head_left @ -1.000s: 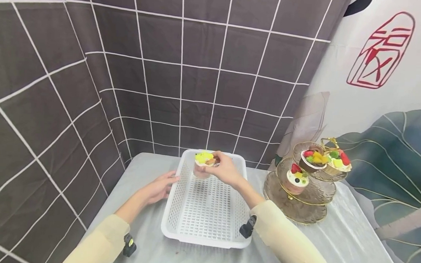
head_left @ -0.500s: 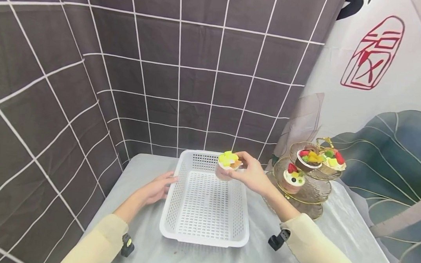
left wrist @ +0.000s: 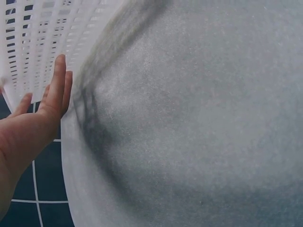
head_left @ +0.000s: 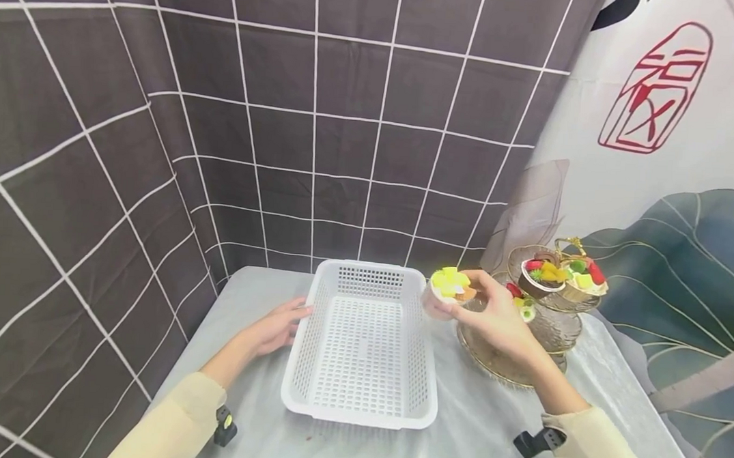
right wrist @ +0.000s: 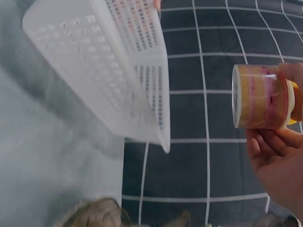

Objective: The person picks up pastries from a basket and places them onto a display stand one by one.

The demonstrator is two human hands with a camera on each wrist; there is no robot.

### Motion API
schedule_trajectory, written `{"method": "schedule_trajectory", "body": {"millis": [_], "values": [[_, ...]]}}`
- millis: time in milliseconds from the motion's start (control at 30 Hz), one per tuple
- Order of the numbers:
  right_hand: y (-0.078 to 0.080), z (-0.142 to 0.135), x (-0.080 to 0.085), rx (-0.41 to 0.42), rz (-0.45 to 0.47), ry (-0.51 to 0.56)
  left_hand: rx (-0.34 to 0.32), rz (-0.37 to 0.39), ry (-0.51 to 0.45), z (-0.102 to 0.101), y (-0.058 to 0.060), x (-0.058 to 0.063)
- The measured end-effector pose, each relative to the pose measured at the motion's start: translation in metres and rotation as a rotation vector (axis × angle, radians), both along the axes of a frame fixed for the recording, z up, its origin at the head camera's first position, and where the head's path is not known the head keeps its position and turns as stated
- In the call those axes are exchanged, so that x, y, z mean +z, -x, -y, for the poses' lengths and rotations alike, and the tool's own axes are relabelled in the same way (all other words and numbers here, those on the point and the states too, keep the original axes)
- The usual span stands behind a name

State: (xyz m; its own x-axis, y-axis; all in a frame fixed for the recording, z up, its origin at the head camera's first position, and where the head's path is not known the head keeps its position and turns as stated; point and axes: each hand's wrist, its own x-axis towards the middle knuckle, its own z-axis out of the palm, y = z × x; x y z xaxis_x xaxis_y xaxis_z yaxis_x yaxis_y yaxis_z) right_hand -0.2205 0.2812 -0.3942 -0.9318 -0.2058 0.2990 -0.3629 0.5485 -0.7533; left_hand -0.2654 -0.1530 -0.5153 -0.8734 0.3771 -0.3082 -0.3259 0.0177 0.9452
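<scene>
My right hand (head_left: 500, 318) grips a small layered cake cup (head_left: 447, 294) topped with yellow fruit, held in the air between the basket and the tiered stand. In the right wrist view, pink and tan layers show through the clear wall of the cake cup (right wrist: 262, 97), with thumb and fingers on opposite sides of it. The white perforated plastic basket (head_left: 358, 420) stands on the table with nothing in it. My left hand (head_left: 273, 329) touches the basket's left rim with straight fingers; the left wrist view shows the same hand (left wrist: 40, 120) beside the basket wall.
A tiered stand (head_left: 496, 368) with gold edges is at the right. It bears a chocolate fruit cup (head_left: 542, 277), a cream fruit cup (head_left: 584, 283) and another cake cup (head_left: 523, 309), partly hidden by my right hand. A dark gridded curtain (head_left: 372, 120) hangs behind the table (head_left: 242, 415).
My right hand has carried the cake cup from over the basket to the right, past its rim, towards the tiered stand. The left hand stays at the basket's left side.
</scene>
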Motion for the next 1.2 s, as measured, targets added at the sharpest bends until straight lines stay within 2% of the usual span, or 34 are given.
{"method": "schedule_trajectory", "body": {"millis": [200, 367, 600, 767, 1000, 1200], "values": [[-0.014, -0.03, 0.004, 0.015, -0.035, 0.0, 0.005, 0.006, 0.004, 0.0, 0.0, 0.0], [-0.024, -0.053, 0.003, 0.013, -0.087, -0.044, 0.001, 0.001, -0.003, -0.002, 0.001, -0.001], [-0.042, -0.077, -0.005, -0.061, -0.131, -0.117, 0.015, 0.013, 0.0, -0.002, 0.004, -0.004], [-0.053, -0.087, -0.012, -0.079, -0.172, -0.096, 0.017, 0.005, 0.007, -0.002, 0.004, -0.005], [-0.063, -0.103, -0.019, -0.134, -0.155, -0.108, 0.017, -0.001, 0.007, -0.002, 0.004, -0.003], [-0.066, -0.121, -0.021, -0.192, -0.138, -0.126, 0.004, 0.002, -0.005, -0.001, 0.005, -0.003]]}}
